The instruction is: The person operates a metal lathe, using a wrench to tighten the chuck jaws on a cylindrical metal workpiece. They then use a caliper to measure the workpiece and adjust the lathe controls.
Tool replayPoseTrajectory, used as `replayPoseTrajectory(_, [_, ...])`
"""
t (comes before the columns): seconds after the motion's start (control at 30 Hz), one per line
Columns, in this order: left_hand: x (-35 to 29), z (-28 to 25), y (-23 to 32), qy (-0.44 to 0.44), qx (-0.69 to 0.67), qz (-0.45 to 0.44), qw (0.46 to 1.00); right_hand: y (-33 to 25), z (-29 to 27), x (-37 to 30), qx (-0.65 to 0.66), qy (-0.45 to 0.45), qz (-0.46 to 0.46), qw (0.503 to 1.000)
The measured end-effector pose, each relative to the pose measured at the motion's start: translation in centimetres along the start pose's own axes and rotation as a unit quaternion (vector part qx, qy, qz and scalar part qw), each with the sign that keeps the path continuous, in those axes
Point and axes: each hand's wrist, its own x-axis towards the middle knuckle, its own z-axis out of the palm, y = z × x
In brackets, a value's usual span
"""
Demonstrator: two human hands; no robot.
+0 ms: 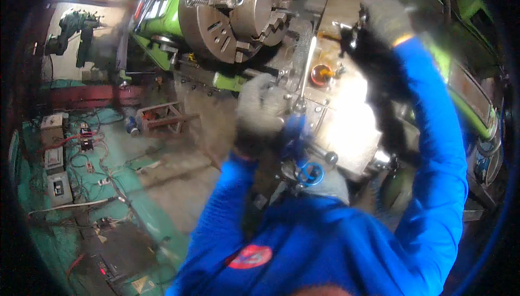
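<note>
My left hand (260, 106), in a grey work glove, is at the carriage of a green lathe, below its large chuck (260, 11). Motion blurs its fingers, so I cannot make out a grip. Beside it is a blue-handled tool (295, 131) with a long thin metal rod pointing up and away. My right hand (387, 21), gloved too, is farther off at the right, against a dark metal fitting with a shiny bolt or handle (355, 30). Blur and shadow hide whether its fingers close on that. Between the hands, a small round orange container (320, 75) sits on the metal top.
A blue coiled hose (311, 174) lies close to my body, by a ball-ended lever (330, 158). Bright glare covers the metal plate (349, 133). On the floor at left are a rusty metal frame (168, 118), grey electrical boxes (57, 187) and trailing cables.
</note>
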Motion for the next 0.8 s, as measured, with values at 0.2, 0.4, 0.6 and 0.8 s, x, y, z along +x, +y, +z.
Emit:
replayPoseTrajectory(0.2, [-1.6,2.1,-1.3,0.051,-0.060,-0.024,0.997,-0.7,-1.4,0.9,-0.052,-0.053,-0.029,0.997])
replayPoseTrajectory(0.4, [-2.1,3.9,-4.8,0.078,-0.103,-0.099,0.987,-0.4,-4.2,-0.7,0.029,-0.046,0.162,0.985])
replayPoseTrajectory(0.6, [-2.1,4.8,-6.9,0.088,-0.011,0.013,0.996,-3.5,-6.6,-6.6,0.085,0.075,0.097,0.989])
replayPoseTrajectory(0.8, [-1.5,5.3,-4.6,0.115,-0.161,-0.134,0.971,-8.3,-2.5,-20.9,0.253,0.228,0.177,0.924])
